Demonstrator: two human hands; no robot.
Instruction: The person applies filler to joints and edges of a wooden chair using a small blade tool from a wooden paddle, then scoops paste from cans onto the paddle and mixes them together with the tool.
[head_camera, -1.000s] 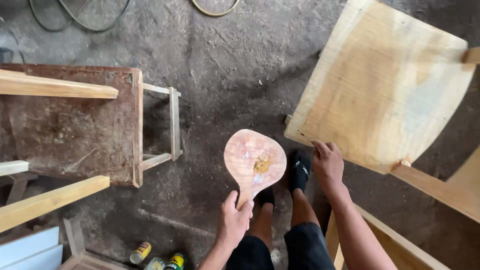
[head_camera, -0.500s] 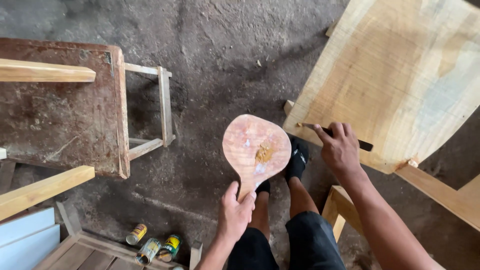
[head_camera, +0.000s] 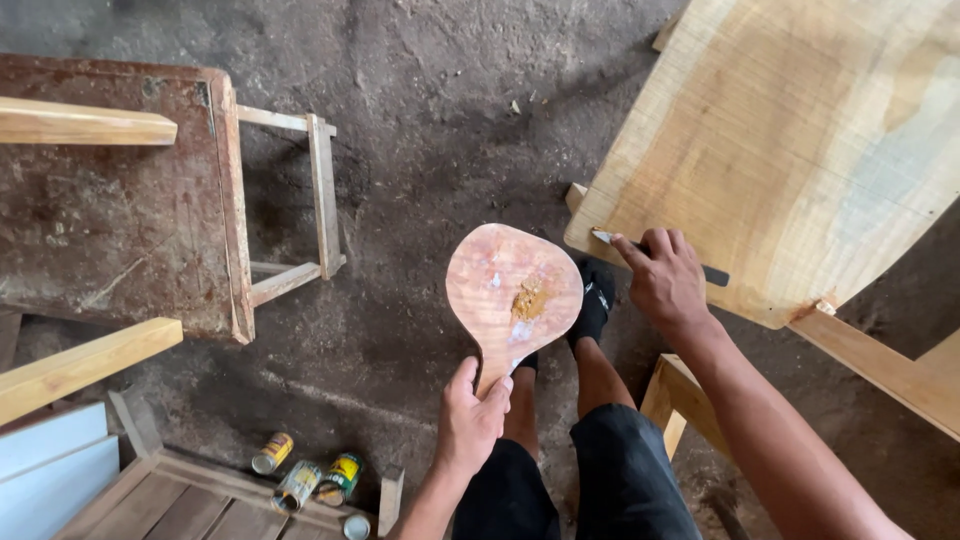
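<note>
My left hand (head_camera: 468, 415) grips the handle of a pink-brown wooden paddle (head_camera: 510, 290), held flat over the floor. A dab of brown putty lies on the paddle's face. My right hand (head_camera: 664, 280) holds a putty knife (head_camera: 607, 238) with a dark handle. Its blade tip touches the near left edge of a large pale wooden panel (head_camera: 790, 140) that slopes up to the right. My legs and a black sandal (head_camera: 594, 303) show below the paddle.
A worn red-brown table (head_camera: 110, 200) with a pale plank (head_camera: 80, 125) on it stands at left. Another plank (head_camera: 80, 368) lies below it. Three small cans (head_camera: 305, 475) sit on a wooden crate at bottom left. The concrete floor is dusty.
My right hand moved from the panel's lower edge onto its near left edge, and the putty knife now shows in it. The paddle stayed in my left hand.
</note>
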